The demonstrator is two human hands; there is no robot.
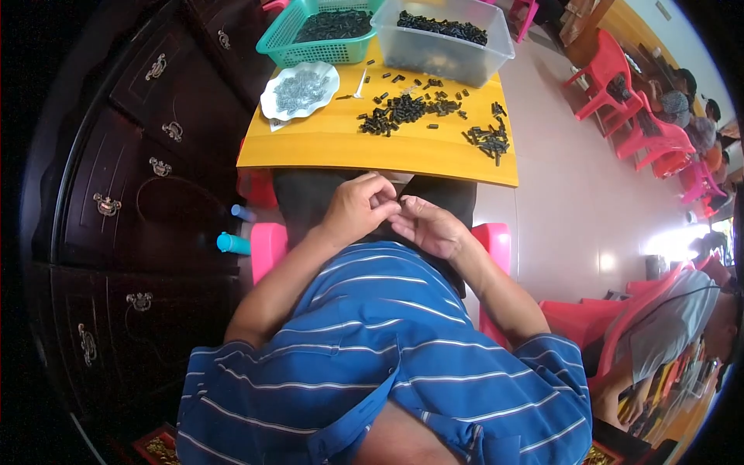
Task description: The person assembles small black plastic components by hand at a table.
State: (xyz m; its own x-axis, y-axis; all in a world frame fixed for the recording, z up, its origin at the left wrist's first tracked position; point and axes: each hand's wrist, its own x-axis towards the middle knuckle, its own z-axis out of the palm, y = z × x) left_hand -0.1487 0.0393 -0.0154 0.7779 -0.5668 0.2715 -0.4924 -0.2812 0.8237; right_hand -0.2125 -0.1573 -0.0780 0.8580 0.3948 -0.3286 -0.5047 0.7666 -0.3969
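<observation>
My left hand (363, 208) and my right hand (428, 225) meet over my lap, just in front of the table edge. Thumb and fingers of the right hand pinch a small black piece (401, 199), mostly hidden by the fingertips. The left hand's fingers are curled closed against it; what they hold is too small to make out. Beyond them on the yellow table (310, 149) lies a loose pile of short black cylindrical parts (407, 110). A smaller group of black parts (490, 141) is near the right edge.
A white scalloped plate (320, 68) holds many tiny clear-grey pieces. Beside it lies a thin white stick-like item (360, 84). A green basket (280, 53) and a translucent bin (434, 65), both with black parts, stand at the back. Dark drawers (155, 194) line the left; people sit on the right.
</observation>
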